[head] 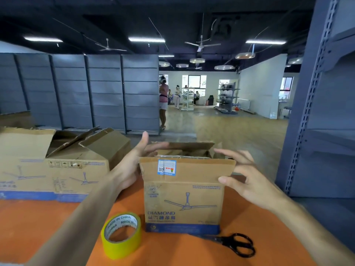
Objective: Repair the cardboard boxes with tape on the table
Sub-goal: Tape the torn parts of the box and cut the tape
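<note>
A small cardboard box [182, 198] printed with a ceiling fan is seen standing upright on the orange counter [38, 223], its top flaps raised. The left hand [132, 162] is held flat against its upper left side with straight fingers reaching over the opening, while the right hand [249, 181] is set at the front flap's right corner, thumb on the flap's face and fingers spread behind. A yellow tape roll [123, 248] and black scissors [234, 243] are laid just before the box, a larger open box [57, 169] is placed at the left, and grey shelving [76, 89] is seen behind.
</note>
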